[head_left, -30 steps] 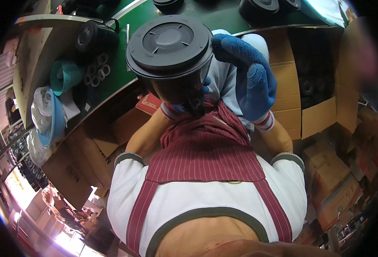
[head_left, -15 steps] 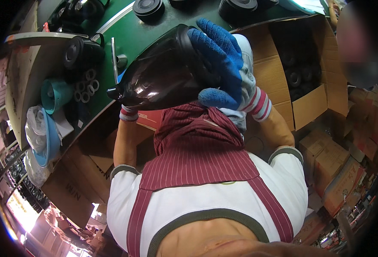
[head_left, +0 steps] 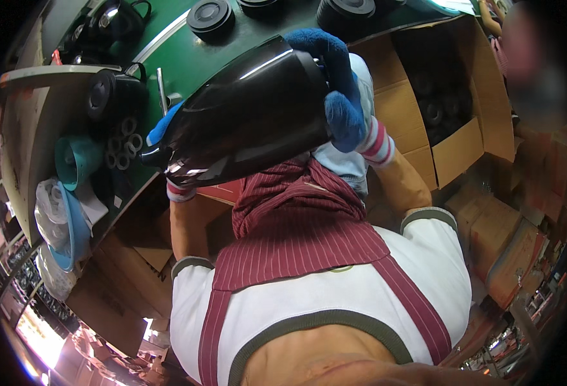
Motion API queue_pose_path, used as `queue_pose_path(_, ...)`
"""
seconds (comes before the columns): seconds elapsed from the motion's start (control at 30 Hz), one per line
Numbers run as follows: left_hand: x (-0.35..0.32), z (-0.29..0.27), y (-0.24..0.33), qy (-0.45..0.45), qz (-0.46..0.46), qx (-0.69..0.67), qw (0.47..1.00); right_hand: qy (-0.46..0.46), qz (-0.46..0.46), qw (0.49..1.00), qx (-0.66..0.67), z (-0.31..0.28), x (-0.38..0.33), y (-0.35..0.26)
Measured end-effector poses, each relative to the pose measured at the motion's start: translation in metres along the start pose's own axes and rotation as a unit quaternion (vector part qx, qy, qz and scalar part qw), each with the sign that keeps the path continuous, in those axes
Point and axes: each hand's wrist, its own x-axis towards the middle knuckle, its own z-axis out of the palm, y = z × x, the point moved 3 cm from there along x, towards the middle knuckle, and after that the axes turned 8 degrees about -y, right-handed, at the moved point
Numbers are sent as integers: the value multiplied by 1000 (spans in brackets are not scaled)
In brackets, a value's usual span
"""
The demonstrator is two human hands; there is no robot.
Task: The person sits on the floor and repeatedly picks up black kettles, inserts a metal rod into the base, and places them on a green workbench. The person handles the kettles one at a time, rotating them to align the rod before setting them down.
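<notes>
A large, glossy black tapered jug body (head_left: 245, 109) lies tilted on its side between my hands, over my lap at the bench edge. Its narrow knobbed tip points to the left, its wide end to the right. My right hand (head_left: 344, 90), in a blue glove, curls its fingers and thumb around the wide end. My left hand (head_left: 166, 123), gloved too, supports the narrow end from behind; only some blue fingers and the striped cuff show, the rest is hidden by the body.
Round black lids (head_left: 209, 18) stand in stacks on the green bench (head_left: 167, 48). Left are a black handled jug (head_left: 113, 93), grey rings (head_left: 124, 145), a teal tub (head_left: 71, 161) and a blue basin (head_left: 77, 225). An open carton (head_left: 457, 154) with dark round parts stands right; another person is beyond.
The jug body has shifted left and slightly down, turning more of its side up. My right hand's fingers have gone from outstretched to curled around the wide end. More left-hand fingers show.
</notes>
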Motion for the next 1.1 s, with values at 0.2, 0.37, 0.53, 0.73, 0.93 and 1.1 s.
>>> queue_pose_path(0.2, 40, 50, 96, 145, 42, 238, 959, 35, 18, 999, -1, -8, 0, 44)
queue_pose_path(0.37, 107, -32, 99, -97, 215, 274, 932, 112, 91, 976, 163, -12, 17, 75)
queue_pose_path(0.53, 267, -78, 190, 148, 339, 552, 747, 263, 219, 939, 14, -71, -34, 102)
queue_pose_path(0.73, 555, -156, 185, 157, -21, 803, 575, 269, 237, 933, -22, -85, -47, 119)
queue_pose_path(0.93, 650, -113, 87, -68, -33, 703, 708, 218, 256, 940, -58, -78, -42, 135)
queue_pose_path(1.1, 578, -128, 88, 61, 202, 600, 772, 197, 271, 935, -117, -75, -41, 133)
